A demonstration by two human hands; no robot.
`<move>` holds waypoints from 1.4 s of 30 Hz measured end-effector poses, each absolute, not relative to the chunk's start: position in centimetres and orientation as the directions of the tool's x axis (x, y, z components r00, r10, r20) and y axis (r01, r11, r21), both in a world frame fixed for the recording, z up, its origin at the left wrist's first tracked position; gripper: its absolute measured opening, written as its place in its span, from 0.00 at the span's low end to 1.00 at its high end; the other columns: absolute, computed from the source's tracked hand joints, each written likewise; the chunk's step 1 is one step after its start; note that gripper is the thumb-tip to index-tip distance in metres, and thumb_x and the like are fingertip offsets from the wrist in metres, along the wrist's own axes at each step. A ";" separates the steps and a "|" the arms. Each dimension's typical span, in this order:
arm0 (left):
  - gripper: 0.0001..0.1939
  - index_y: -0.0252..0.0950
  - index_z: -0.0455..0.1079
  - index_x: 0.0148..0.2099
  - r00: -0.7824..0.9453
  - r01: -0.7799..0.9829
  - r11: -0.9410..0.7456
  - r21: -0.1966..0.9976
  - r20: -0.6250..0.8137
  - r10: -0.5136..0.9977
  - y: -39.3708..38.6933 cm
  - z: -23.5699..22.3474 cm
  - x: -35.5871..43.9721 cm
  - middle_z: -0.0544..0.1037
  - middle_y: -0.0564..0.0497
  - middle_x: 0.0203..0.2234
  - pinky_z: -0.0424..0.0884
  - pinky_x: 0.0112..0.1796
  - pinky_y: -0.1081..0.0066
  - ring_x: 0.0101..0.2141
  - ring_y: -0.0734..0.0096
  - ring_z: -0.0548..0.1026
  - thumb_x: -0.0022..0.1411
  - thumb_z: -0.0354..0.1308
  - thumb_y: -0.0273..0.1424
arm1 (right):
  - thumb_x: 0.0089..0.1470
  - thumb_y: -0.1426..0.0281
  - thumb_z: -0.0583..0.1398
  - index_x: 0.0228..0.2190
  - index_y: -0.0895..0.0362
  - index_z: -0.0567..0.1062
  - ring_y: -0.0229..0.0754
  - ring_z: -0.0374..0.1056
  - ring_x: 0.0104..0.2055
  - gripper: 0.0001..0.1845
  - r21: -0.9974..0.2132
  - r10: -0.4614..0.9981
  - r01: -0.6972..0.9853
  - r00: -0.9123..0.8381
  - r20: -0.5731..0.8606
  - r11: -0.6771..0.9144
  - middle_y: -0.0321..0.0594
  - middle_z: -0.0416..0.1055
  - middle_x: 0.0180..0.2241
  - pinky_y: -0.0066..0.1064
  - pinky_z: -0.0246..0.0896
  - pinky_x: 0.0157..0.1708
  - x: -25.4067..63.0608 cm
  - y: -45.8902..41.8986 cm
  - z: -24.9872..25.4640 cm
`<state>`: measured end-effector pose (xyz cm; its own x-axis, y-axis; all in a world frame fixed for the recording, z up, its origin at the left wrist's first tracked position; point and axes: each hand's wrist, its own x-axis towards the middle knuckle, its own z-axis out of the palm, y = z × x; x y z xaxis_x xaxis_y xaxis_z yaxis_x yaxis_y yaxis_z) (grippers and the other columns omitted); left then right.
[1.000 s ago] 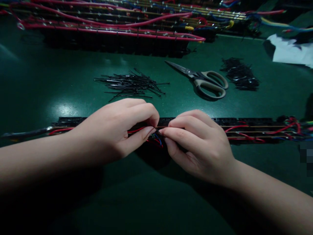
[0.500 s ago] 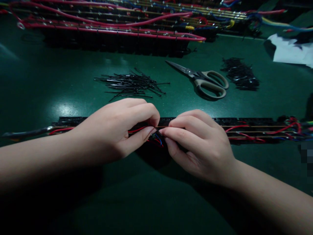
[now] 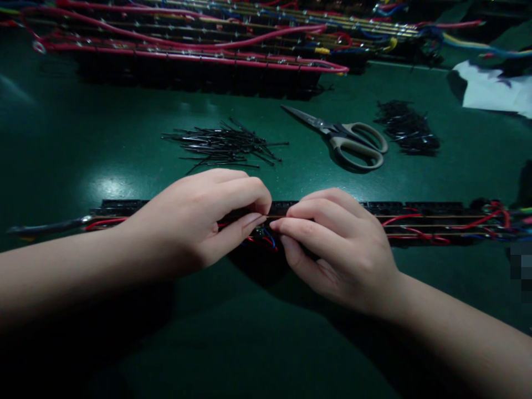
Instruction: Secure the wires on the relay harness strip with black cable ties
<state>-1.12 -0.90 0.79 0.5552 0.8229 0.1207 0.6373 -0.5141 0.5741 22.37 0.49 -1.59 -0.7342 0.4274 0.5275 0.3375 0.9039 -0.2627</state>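
Over the middle of a long black strip assembly (image 3: 419,227) with red and blue wires and brass-coloured rods, my two hands meet almost tip to tip. My left hand (image 3: 208,216) is closed, thumb and index finger pinched on a thin black cable tie, mostly hidden by the fingers. My right hand (image 3: 341,244) is pinched just right of it at the same tie, its fingertips a small gap away from the left ones. Below the fingertips a blue wire (image 3: 270,239) loops out beside red ones. The tie's exact path round the wires cannot be made out.
Beyond my hands lie a pile of black cable ties (image 3: 224,145), scissors (image 3: 336,136) with grey-green handles, and another dark pile (image 3: 409,128). A larger assembly with thick red cables (image 3: 199,52) spans the back. White paper (image 3: 494,91) lies far right on the green table (image 3: 124,149).
Both hands keep nearly the same place and pinch. The dark strip seen between the fingertips earlier is now hardly visible. The whole view has shifted slightly.
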 end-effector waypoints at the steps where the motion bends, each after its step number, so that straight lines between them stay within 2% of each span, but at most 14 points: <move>1: 0.07 0.38 0.71 0.39 0.554 0.639 -0.515 0.572 0.122 0.823 -0.9 0.8 -1.1 0.76 0.57 0.32 0.65 0.34 0.76 0.33 0.76 0.73 0.70 0.53 0.28 | 0.60 0.78 0.63 0.37 0.63 0.79 0.45 0.68 0.37 0.04 -0.262 0.427 0.337 -0.733 0.529 0.904 0.47 0.78 0.35 0.39 0.68 0.37 22.4 0.5 -1.6; 17: 0.07 0.38 0.72 0.39 0.561 0.633 -0.543 0.552 0.157 0.813 -0.9 0.8 -1.2 0.76 0.55 0.33 0.66 0.35 0.76 0.34 0.75 0.74 0.69 0.52 0.27 | 0.60 0.78 0.63 0.37 0.63 0.79 0.45 0.69 0.37 0.04 -0.262 0.426 0.336 -0.735 0.527 0.904 0.47 0.78 0.35 0.39 0.68 0.36 22.5 0.5 -1.6; 42: 0.06 0.39 0.71 0.40 0.553 0.637 -0.519 0.570 0.131 0.823 -1.0 0.9 -1.2 0.76 0.56 0.33 0.66 0.36 0.74 0.35 0.74 0.74 0.70 0.53 0.28 | 0.60 0.78 0.63 0.37 0.62 0.79 0.45 0.70 0.37 0.04 -0.266 0.429 0.337 -0.731 0.530 0.903 0.47 0.78 0.35 0.38 0.68 0.36 22.4 0.5 -1.6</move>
